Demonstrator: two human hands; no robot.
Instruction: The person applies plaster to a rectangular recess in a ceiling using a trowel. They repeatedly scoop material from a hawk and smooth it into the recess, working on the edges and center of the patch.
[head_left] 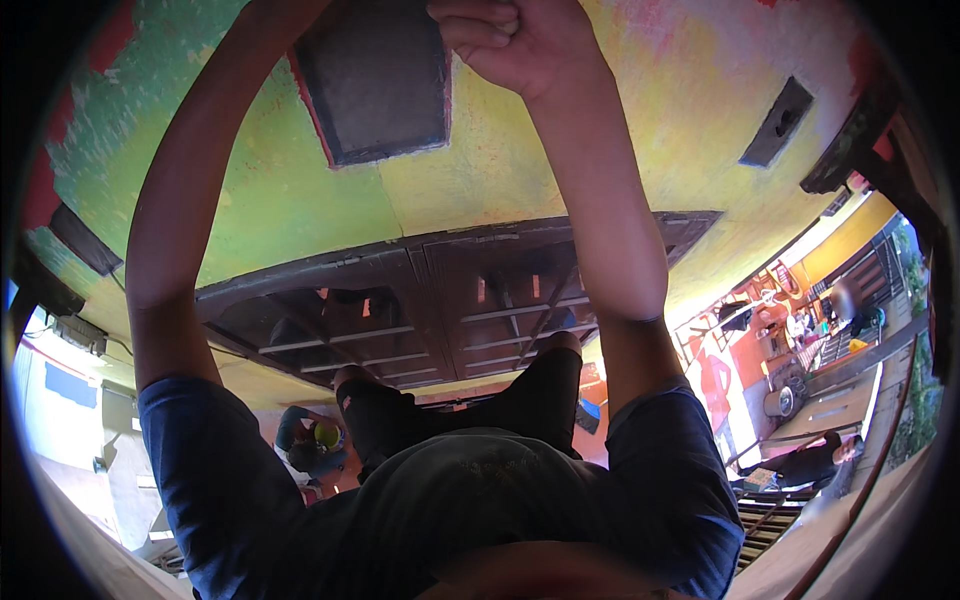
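Observation:
My right hand (pixel 520 38) is raised at the top edge, close to the wall (pixel 330 215) painted in patchy green and yellow. Its fingers are curled in; what they hold, if anything, is hidden. To its left a dark, red-edged panel (pixel 375 85) is set in the wall. My left forearm (pixel 215 120) reaches up past that panel's left side, and the hand itself lies beyond the top edge.
A brown window frame with panes (pixel 430 310) spans the wall below my arms. Small dark plates (pixel 778 122) sit on the wall. Far below are a person with a yellow-green container (pixel 328 435), a person in dark clothes (pixel 805 463), and a grey bucket (pixel 780 402). Bars (pixel 770 530) lie at lower right.

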